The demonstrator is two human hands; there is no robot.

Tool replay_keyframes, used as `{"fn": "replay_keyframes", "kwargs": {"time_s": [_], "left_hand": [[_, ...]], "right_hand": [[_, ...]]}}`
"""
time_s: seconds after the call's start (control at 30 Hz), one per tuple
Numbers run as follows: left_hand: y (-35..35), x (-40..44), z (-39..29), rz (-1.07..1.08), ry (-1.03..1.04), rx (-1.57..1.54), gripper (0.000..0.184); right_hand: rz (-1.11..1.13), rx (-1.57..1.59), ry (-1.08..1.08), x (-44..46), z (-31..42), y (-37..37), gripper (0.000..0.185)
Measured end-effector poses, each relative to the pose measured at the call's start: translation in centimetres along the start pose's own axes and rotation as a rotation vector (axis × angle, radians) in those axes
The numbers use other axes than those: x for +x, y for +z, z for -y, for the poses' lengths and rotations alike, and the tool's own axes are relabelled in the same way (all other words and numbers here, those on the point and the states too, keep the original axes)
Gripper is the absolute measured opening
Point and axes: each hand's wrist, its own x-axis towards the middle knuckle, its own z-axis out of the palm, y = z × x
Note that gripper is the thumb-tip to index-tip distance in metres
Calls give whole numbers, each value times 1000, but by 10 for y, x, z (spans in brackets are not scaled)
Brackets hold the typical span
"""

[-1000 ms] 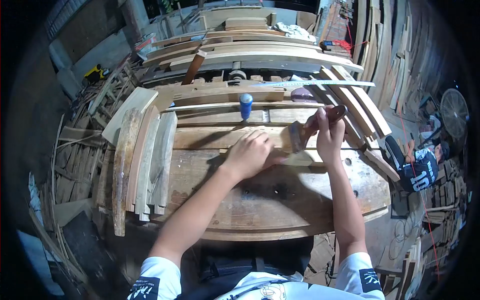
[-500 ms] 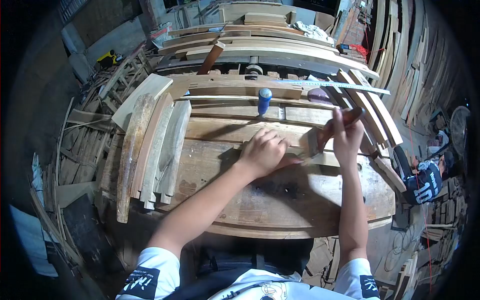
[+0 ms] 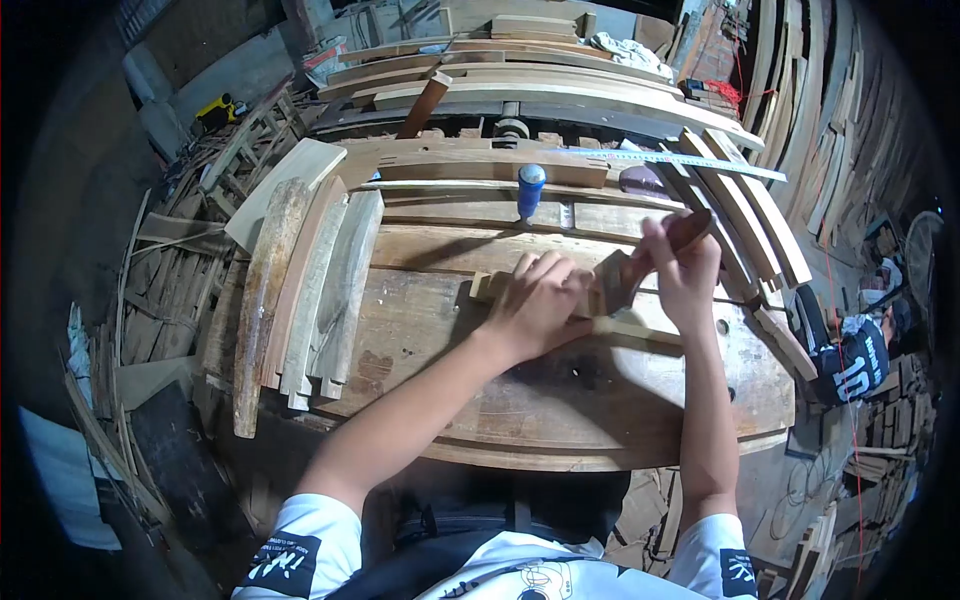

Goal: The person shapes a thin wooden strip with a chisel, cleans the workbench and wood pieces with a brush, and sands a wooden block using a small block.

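Observation:
My left hand (image 3: 540,305) is closed over a narrow, pale wooden strip (image 3: 640,335) lying on the workbench (image 3: 450,390). The strip's ends show on both sides of the hand. My right hand (image 3: 688,275) grips a brown wooden-handled tool (image 3: 622,280), its handle tip rising above the fingers. The tool's broad, flat end slants down to the strip, just right of my left fingers; its exact kind I cannot make out. Beyond my left hand, a blue-handled tool (image 3: 530,190) stands upright at the bench slot.
Several boards (image 3: 330,290) lie along the bench's left side, and more wooden pieces (image 3: 740,215) on the right. A measuring rule (image 3: 680,159) crosses the back. Long planks (image 3: 560,100) lie beyond the bench. A person in a dark numbered shirt (image 3: 855,360) is low at far right.
The tool in my right hand has shifted slightly left and its flat end shows more clearly. My left hand stays on the strip, thumb a little changed. The view has shifted slightly.

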Motion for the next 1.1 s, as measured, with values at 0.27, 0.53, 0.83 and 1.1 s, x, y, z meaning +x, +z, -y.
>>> {"fn": "replay_keyframes", "kwargs": {"time_s": [0.27,0.53,0.83,1.1], "left_hand": [[-3,-1,-2,-93,-6,-78,55],[-6,0,3,-18,-64,16,42],[-10,2,3,-113,-55,51,39],[-14,2,10,-177,-165,96,38]], "right_hand": [[79,-716,-147,18,5,-42,36],[-86,-258,-221,3,1,-5,31],[-251,-926,-214,29,-9,-79,36],[-426,-1003,-275,30,-10,-82,38]]}}
